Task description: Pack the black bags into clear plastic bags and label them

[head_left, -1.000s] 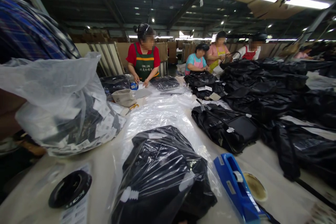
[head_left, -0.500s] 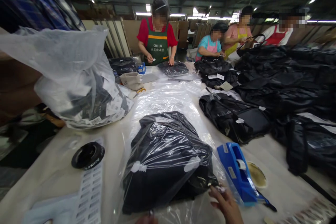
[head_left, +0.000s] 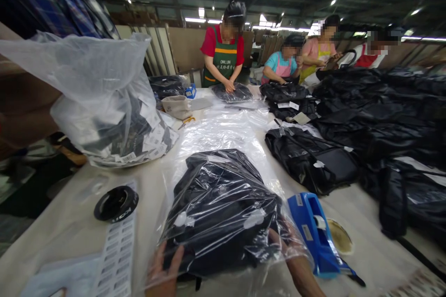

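In the head view a black backpack (head_left: 216, 199) lies at the middle front, inside a clear plastic bag (head_left: 158, 222) whose open mouth faces me. My left hand (head_left: 163, 267) is at the backpack's lower left corner under the film, thumb and fingers either side of the edge. My right hand (head_left: 287, 241) reaches under the film too and grips the lower right side, fingers partly behind the fabric. White tags or patches show through the plastic. A blue tape dispenser (head_left: 310, 227) stands just right of my right hand.
Flat clear bags (head_left: 223, 132) lie beyond the backpack. At left stand a plastic sack of labels (head_left: 135, 134), a black tape roll (head_left: 116, 204) and a label sheet (head_left: 116, 255). Black bags (head_left: 313, 153) are heaped at right. Several co-workers, one in a green apron (head_left: 223, 62), stand across the table.
My hands have moved from the bag's mouth into it, up along both sides of the backpack. The co-worker across has brought both hands together on a packed black bag.
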`<action>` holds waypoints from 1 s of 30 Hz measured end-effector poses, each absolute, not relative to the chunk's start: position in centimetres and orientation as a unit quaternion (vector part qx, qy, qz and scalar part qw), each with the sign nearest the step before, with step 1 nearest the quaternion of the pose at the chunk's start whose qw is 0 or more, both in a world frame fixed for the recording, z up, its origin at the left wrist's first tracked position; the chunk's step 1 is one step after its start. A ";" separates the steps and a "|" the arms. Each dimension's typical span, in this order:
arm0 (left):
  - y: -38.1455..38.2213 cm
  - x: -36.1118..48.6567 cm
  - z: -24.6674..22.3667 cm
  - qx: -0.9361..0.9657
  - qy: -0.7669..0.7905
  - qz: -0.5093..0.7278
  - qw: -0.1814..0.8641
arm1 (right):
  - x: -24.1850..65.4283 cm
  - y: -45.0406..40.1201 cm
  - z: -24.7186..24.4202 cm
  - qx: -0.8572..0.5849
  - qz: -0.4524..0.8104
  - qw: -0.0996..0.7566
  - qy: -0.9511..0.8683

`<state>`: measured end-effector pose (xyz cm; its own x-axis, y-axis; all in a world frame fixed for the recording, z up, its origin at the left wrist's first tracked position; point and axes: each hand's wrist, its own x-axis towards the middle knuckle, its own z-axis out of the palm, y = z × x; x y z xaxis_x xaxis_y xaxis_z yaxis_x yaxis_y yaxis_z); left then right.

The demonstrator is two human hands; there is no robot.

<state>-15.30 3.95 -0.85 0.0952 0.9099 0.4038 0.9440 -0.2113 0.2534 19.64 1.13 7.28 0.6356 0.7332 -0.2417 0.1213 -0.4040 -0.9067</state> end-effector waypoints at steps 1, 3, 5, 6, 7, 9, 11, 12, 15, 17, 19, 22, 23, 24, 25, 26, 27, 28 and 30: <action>4.2 -15.4 -0.8 -0.762 -0.604 -0.218 0.080 | 19.7 1.4 7.4 -0.773 0.326 0.468 -0.278; 4.5 -15.2 -0.4 -0.801 -0.548 -0.180 0.160 | 19.8 1.8 7.7 -0.777 0.323 0.459 -0.285; 4.6 -14.6 0.3 -0.813 -0.517 -0.173 0.206 | 20.0 2.2 7.9 -0.780 0.321 0.447 -0.297; 4.7 -14.3 0.6 -0.812 -0.513 -0.176 0.217 | 20.2 2.4 8.0 -0.776 0.326 0.445 -0.305; 4.7 -13.9 1.0 -0.808 -0.515 -0.179 0.222 | 20.3 2.6 8.0 -0.770 0.333 0.443 -0.315; 4.7 -13.2 1.5 -0.804 -0.516 -0.191 0.224 | 20.6 2.9 7.7 -0.763 0.337 0.434 -0.342; 4.8 -12.6 1.8 -0.809 -0.511 -0.203 0.209 | 21.0 3.1 7.2 -0.764 0.313 0.424 -0.373; 4.9 -12.4 1.8 -0.810 -0.513 -0.211 0.190 | 21.2 3.2 6.9 -0.763 0.296 0.421 -0.391; 5.6 -11.6 1.5 -0.779 -0.572 -0.237 0.101 | 21.6 3.5 5.9 -0.756 0.247 0.420 -0.437; 6.5 -11.2 1.3 -0.743 -0.622 -0.242 0.048 | 21.7 3.7 5.5 -0.759 0.234 0.411 -0.447; 7.6 -11.0 1.5 -0.723 -0.655 -0.221 -0.003 | 21.9 3.8 5.3 -0.765 0.235 0.399 -0.447; 9.1 -10.9 2.8 -0.708 -0.683 -0.168 -0.066 | 22.5 3.9 5.1 -0.764 0.239 0.382 -0.462; 9.5 -10.7 3.4 -0.702 -0.694 -0.138 -0.078 | 22.7 3.9 4.9 -0.761 0.238 0.377 -0.471; 9.8 -10.5 4.2 -0.693 -0.708 -0.106 -0.082 | 22.9 4.0 4.8 -0.759 0.234 0.372 -0.480; 10.1 -10.2 4.9 -0.682 -0.724 -0.073 -0.078 | 23.1 4.1 4.7 -0.757 0.228 0.369 -0.489; 10.2 -9.8 5.7 -0.672 -0.736 -0.044 -0.068 | 23.2 4.2 4.6 -0.754 0.223 0.366 -0.498; 10.3 -9.4 6.3 -0.665 -0.744 -0.026 -0.051 | 23.3 4.3 4.6 -0.753 0.218 0.363 -0.504; 10.2 -9.0 6.9 -0.663 -0.747 -0.023 -0.030 | 23.3 4.4 4.6 -0.754 0.216 0.361 -0.505; 10.1 -8.3 7.5 -0.654 -0.756 -0.032 0.006 | 23.1 4.6 4.6 -0.765 0.214 0.358 -0.491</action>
<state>-8.32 10.08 7.51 -0.1458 0.9879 0.0520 0.9888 0.1438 0.0407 23.09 4.64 4.60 0.4271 0.9039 0.0241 0.5980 -0.2624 -0.7574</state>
